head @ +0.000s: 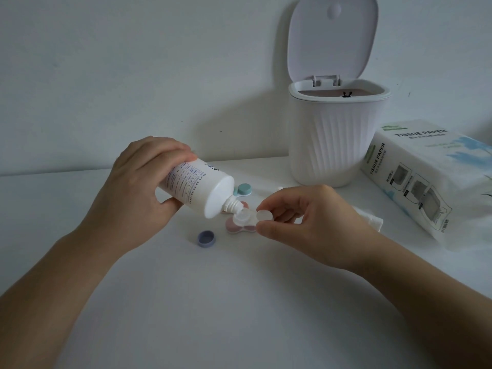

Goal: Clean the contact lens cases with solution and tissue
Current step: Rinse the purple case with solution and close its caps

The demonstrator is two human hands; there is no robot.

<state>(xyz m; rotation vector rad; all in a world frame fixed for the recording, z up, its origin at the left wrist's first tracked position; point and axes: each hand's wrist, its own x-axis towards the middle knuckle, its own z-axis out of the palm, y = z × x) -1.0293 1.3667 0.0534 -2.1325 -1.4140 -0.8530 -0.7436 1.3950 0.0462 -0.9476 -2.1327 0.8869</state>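
Where the print can be read at all, I find it on the white plastic-wrapped tissue pack at the right, which says "TISSUE PAPER" on its top and again along its side; the smaller characters beneath are too fine for me to make out. My left hand grips a white plastic solution bottle tilted nozzle-down, its label a grid of small print I cannot read, and the nozzle sits right over one open well of a clear white contact lens case. My right hand pinches the other end of that case between thumb and fingertips, holding it just above a pink lens case lying on the white tabletop. A purple round cap lies near it at the front left, and a teal round cap sits behind the bottle. A crumpled white tissue lies beside my right hand. Behind stands a white ribbed desktop bin with its lid raised against a plain pale wall.
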